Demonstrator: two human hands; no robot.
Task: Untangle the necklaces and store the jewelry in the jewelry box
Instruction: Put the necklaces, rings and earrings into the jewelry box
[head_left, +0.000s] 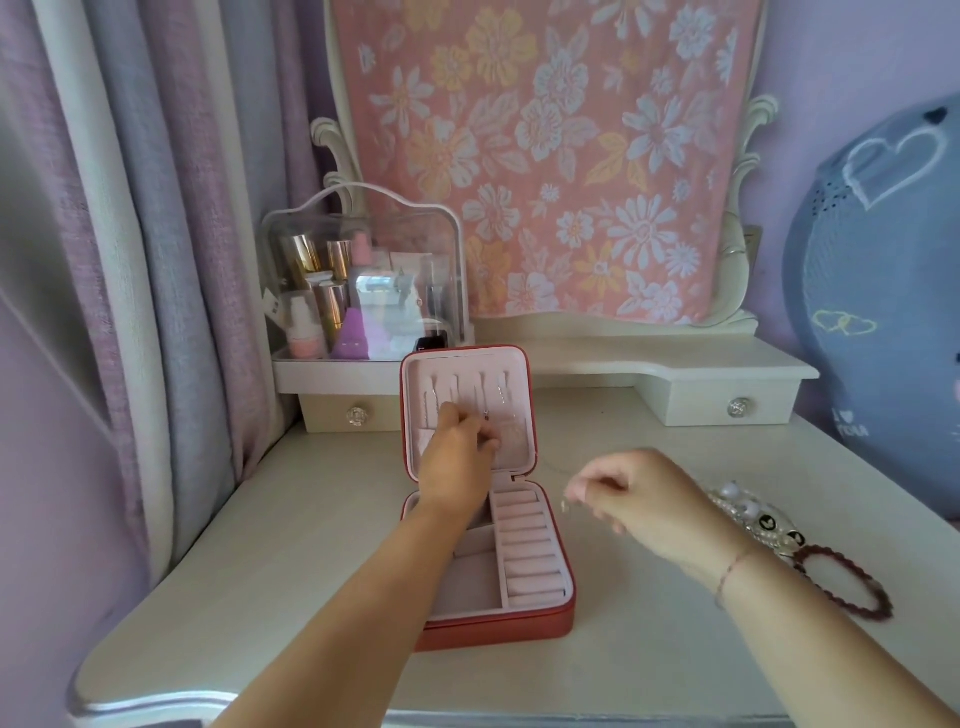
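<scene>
While jewelry box (519, 631) sits open at frame centre, left hand (452, 457) fingers pinch necklace (565, 503) at lid; right hand (641, 499), centre-right, pinches free end. Chain judged light, limp, snag-prone: grip near clasp.

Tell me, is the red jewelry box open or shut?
Open: the jewelry box has its lid upright, pink ring rolls showing in the base.

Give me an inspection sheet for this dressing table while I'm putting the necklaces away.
Surface: white dressing table, shelf behind.
Job's things: jewelry box open, lid upright, chains hanging inside; pearl pieces and red bead bracelet lying right.
Clutter: clear cosmetics case on shelf.
Grippers: left hand in lid, fingers curled at chains, hold unclear; right hand pinches fine chain, blurred.
Cables: nothing seen.
Surroundings: curtain left, floral cloth behind, blue cushion right.
</scene>
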